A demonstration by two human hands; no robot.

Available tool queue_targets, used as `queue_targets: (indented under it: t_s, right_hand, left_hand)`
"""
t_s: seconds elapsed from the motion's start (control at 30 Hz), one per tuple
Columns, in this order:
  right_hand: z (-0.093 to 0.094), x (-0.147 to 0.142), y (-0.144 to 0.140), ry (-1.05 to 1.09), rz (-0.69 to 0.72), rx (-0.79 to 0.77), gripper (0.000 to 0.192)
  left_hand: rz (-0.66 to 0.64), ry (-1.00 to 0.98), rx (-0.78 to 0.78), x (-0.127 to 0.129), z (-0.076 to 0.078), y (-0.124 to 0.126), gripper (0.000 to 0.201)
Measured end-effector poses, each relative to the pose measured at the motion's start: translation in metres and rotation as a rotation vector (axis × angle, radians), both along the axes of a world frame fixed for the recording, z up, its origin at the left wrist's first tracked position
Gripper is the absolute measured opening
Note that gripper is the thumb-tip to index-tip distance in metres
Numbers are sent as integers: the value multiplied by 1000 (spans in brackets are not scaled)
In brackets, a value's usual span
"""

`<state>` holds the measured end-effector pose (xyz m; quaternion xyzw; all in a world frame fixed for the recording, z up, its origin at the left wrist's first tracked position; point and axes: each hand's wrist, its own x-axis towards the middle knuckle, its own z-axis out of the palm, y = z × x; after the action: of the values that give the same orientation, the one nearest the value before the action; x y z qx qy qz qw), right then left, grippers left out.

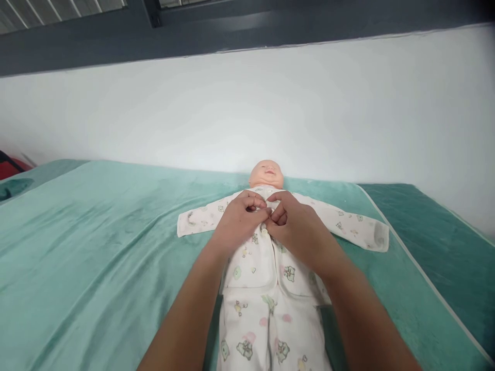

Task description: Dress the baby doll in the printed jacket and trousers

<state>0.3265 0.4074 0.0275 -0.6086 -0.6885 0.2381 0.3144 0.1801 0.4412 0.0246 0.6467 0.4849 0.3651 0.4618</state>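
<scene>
A baby doll lies on its back, dressed in a white printed baby jacket and matching trousers. Its sleeves stretch out to both sides. At the upper chest, my left hand pinches the jacket's front edge. My right hand pinches the opposite front edge close beside it, with the fingertips of both hands almost meeting. Just below them a pale button shows on the jacket. Further down, the two front edges part slightly. What exactly lies between my fingertips is hidden.
Under the doll spreads a light green cloth with some creases. A darker green cloth shows at the right. Behind stands a white wall below a dark beam. Something red is at the far left edge.
</scene>
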Motion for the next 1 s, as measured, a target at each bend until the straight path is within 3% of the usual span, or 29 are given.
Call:
queue_targets:
  t_s: [0.27, 0.43, 0.57, 0.87, 1.0]
  right_hand:
    - [9, -4, -8, -101, -17, -62, 41]
    - [21, -7, -21, -322, -110, -139, 17]
    - [33, -16, -38, -567, -73, -129, 4]
    - [31, -26, -34, -705, -53, -146, 9]
    - [36, -24, -38, -748, -2, -164, 12]
  left_hand:
    - [-69, 15, 12, -7, 7, -3, 21]
    - [-28, 99, 67, -13, 9, 0, 16]
    - [-35, 101, 70, -21, 14, 0, 20]
    - [-273, 243, 87, -30, 27, -11, 17]
    - [-315, 306, 101, -30, 27, -14, 11]
